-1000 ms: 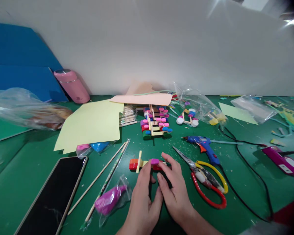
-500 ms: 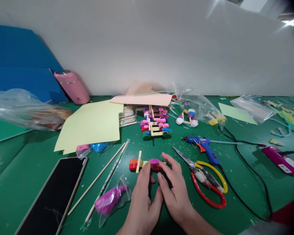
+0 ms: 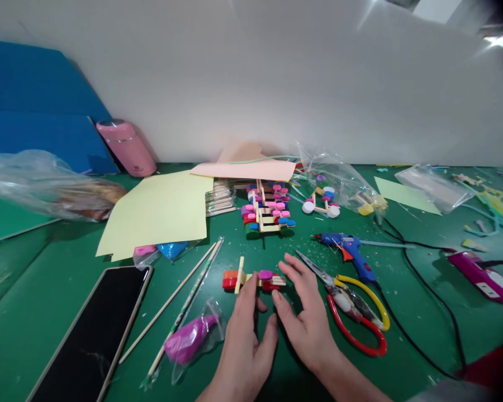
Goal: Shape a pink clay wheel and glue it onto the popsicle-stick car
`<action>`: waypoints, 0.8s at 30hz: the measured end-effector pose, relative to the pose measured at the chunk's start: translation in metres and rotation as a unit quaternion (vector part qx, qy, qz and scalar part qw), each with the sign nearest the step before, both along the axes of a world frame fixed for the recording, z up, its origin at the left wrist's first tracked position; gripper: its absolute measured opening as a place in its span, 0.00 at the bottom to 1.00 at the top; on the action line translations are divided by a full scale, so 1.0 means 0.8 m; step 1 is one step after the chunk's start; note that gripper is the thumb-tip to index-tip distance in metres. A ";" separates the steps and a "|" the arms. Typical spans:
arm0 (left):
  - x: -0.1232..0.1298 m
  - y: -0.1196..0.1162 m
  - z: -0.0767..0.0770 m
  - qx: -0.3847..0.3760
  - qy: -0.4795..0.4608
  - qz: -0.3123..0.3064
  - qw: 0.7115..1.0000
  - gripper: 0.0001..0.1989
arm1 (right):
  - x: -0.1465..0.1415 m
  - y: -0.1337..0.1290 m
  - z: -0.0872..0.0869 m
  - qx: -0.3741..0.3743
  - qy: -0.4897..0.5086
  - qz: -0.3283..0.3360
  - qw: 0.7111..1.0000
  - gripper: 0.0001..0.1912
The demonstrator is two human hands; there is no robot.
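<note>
A small toy car (image 3: 254, 279) of pale craft sticks with red and orange wheels and a purple piece on top lies in front of my hands. My left hand (image 3: 247, 340) reaches to its near side, index fingertip against or just over it, thumb spread away; part of the car is hidden behind that finger. My right hand (image 3: 305, 318) is open beside the car's right end, fingers apart and holding nothing. Just right of it lie scissors (image 3: 352, 310) with red and yellow handles. Similar small stick cars (image 3: 268, 209) stand in a row beyond.
A blue glue gun (image 3: 347, 248) with a black cord lies at right. To the left are a phone (image 3: 92, 329), thin wooden sticks (image 3: 167, 304), a wrapped purple piece (image 3: 190, 339) and yellow paper (image 3: 159, 215). A pink bottle (image 3: 128, 148) leans on the wall.
My right hand has drawn off the car to the right, uncovering its right end. My left hand stays at the car. The view has shifted slightly.
</note>
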State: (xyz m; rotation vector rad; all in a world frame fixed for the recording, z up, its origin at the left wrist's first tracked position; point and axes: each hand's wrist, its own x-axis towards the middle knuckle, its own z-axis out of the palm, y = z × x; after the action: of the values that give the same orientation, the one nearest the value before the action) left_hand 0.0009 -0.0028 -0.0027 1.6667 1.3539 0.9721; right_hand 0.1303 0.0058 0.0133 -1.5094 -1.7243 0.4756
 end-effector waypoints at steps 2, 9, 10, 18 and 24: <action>0.000 0.001 0.004 -0.016 -0.014 0.004 1.000 0.27 | 0.006 0.009 0.008 0.001 -0.022 0.014 1.000 0.20; 0.002 0.005 0.012 -0.058 -0.062 0.003 0.996 0.26 | 0.013 0.041 0.021 -0.007 -0.064 0.097 0.993 0.15; 0.002 0.006 0.011 -0.057 -0.064 0.003 0.996 0.26 | 0.012 0.043 0.020 -0.005 -0.064 0.105 0.992 0.14; 0.002 0.006 0.003 -0.050 -0.049 0.010 0.997 0.27 | 0.010 0.046 0.010 -0.004 -0.028 0.117 0.993 0.11; 0.003 0.007 0.003 -0.021 -0.048 0.008 0.999 0.26 | 0.009 0.047 0.011 -0.013 -0.013 0.116 0.993 0.09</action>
State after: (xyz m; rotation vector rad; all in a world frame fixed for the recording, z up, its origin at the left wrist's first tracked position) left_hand 0.0031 0.0027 -0.0003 1.5605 1.3164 1.0120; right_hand 0.1379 0.0431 0.0219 -1.3435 -1.9324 0.6015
